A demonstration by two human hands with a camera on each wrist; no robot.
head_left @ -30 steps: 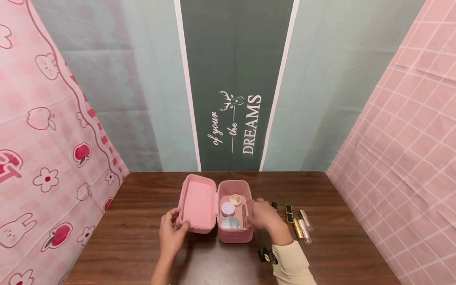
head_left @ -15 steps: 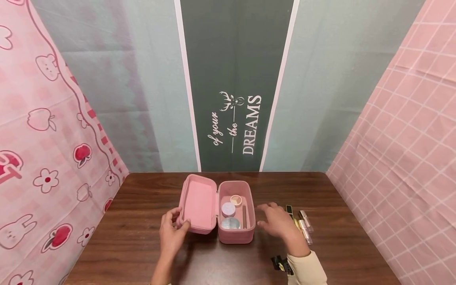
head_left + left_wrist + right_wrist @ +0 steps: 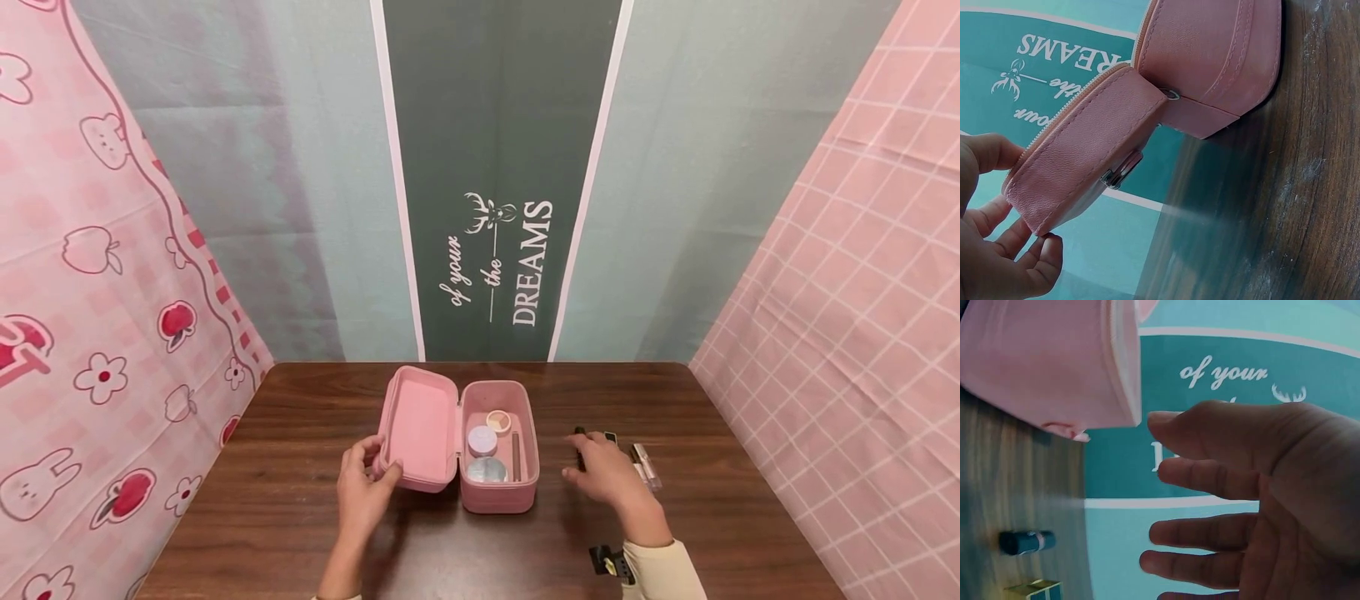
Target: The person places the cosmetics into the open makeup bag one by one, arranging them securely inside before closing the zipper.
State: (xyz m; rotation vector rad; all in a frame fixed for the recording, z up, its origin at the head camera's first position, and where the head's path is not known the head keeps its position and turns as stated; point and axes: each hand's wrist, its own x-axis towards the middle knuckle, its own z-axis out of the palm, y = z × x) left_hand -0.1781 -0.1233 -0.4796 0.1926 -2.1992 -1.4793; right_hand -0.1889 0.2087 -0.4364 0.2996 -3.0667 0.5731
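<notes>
A pink makeup case stands unzipped on the table, its lid swung out to the left. My left hand pinches the lid's outer corner between thumb and fingers, as the left wrist view shows too. Inside the case lie a lilac round pot, a silvery round compact, a small round three-shade palette and a slim brown stick. Right of the case my right hand hovers, fingers spread and holding nothing. Beside its fingertips is a small black tube.
Clear-capped lipstick tubes lie right of my right hand, which partly covers them. A gold-edged dark box shows near the black tube. The brown wooden table is bordered by hanging patterned cloths.
My right hand has left the case's right wall and moved right, over the lipsticks and black tube. My left hand stays on the lid.
</notes>
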